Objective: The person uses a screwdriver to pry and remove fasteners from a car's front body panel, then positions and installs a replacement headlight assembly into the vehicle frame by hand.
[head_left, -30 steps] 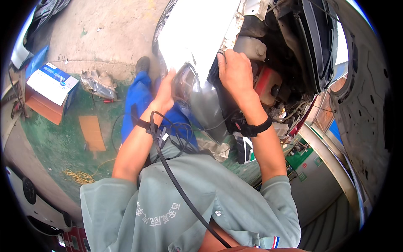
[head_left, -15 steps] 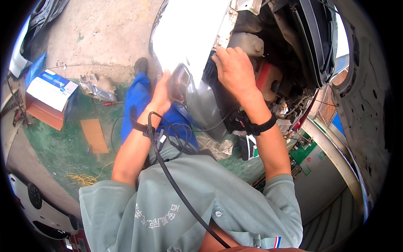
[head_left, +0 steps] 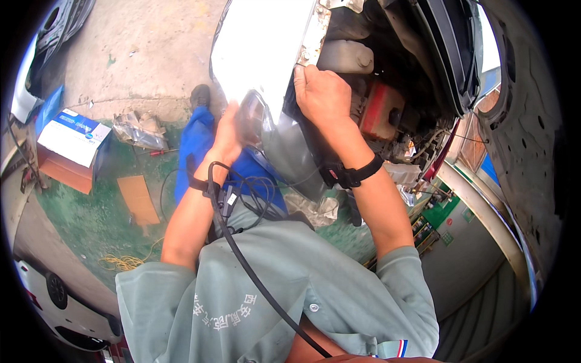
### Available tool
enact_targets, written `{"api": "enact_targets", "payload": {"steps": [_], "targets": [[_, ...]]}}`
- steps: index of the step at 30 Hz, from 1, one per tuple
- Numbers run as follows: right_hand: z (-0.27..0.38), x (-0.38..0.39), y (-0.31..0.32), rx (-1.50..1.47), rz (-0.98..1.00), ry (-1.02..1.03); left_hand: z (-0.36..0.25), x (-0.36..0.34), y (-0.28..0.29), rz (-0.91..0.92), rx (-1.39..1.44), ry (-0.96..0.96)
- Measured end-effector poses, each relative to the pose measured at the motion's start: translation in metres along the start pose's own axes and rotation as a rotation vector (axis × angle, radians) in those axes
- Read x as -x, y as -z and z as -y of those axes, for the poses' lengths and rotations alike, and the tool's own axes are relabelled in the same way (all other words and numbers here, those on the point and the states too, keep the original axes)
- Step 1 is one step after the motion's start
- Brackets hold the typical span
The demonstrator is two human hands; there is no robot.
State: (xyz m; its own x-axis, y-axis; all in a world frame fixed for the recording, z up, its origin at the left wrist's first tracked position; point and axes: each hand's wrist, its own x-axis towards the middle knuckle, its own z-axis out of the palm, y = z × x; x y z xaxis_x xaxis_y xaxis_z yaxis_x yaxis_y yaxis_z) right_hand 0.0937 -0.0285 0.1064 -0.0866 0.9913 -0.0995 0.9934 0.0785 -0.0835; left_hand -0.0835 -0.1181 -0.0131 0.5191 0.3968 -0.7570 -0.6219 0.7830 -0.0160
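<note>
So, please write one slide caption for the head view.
Left hand at the headlight, right hand by the fender, beside an open engine bay.

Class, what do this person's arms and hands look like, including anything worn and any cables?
The left hand and right hand are bare, below short grey-green sleeves. A black strap circles each wrist. A thick black cable curves past the left strap.

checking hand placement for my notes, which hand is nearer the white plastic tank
Right. The right hand is just below and left of the white plastic tank in the picture; the left hand is farther off, beside the headlight.
</note>
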Motion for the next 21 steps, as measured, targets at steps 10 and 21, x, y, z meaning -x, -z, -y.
{"api": "enact_targets", "payload": {"steps": [10, 21], "targets": [[0.001, -0.002, 0.014, -0.022, -0.033, 0.156, -0.003, 0.0, -0.002, 0.022, -0.05, 0.054], [0.006, -0.005, -0.003, -0.077, 0.134, -0.218, 0.004, -0.003, 0.002, -0.01, -0.018, -0.022]]}}
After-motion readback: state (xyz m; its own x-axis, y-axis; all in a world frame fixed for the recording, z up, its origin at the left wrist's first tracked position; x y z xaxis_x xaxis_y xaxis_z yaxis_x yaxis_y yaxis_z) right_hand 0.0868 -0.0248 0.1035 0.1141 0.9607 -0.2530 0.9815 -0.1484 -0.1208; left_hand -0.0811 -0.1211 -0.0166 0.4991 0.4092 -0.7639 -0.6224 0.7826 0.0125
